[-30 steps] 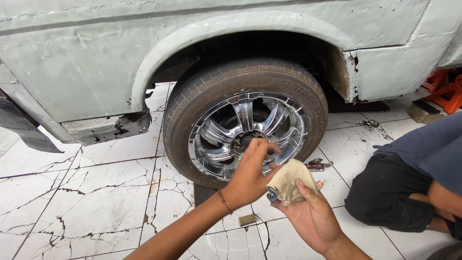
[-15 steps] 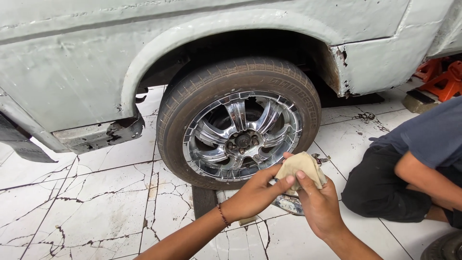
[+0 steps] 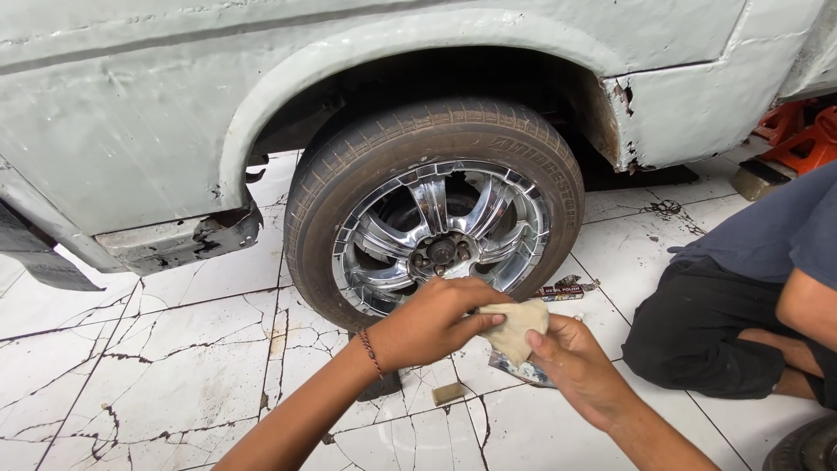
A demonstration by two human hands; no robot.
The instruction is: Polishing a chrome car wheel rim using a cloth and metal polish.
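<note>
Cloth: a small tan cloth (image 3: 516, 327) is held just right of the frame's centre, low down, pinched between both hands so that it is bunched into a pad in front of the wheel.
Left hand: the left hand (image 3: 432, 324) comes in from the lower left; its fingers are curled shut, with thumb and fingertips closed on the cloth's left edge. The wrist is bent slightly, and a thin beaded band (image 3: 370, 351) is seen round it.
Right hand: the right hand (image 3: 575, 366) rises from the lower right, palm turned up and inward; the cloth is cupped against its half-closed fingers and pressed by the thumb. A shiny object (image 3: 523, 370) shows just below the cloth, under this hand; whether it is gripped or lies on the floor cannot be told.
Wheel: a chrome spoked wheel (image 3: 440, 235) in a black tyre (image 3: 331, 205) stands at centre frame, just above the hands and not touched by them.
Car body: a grey, patched body panel (image 3: 131, 131) with rusted edges fills the upper frame.
Floor: cracked white tiles (image 3: 157, 349); a small tube (image 3: 562, 289) lies by the tyre's lower right, and a small block (image 3: 449, 393) is near the hands.
Other person: a seated person in dark shorts (image 3: 697, 327) is at the right edge, well apart from the cloth.
</note>
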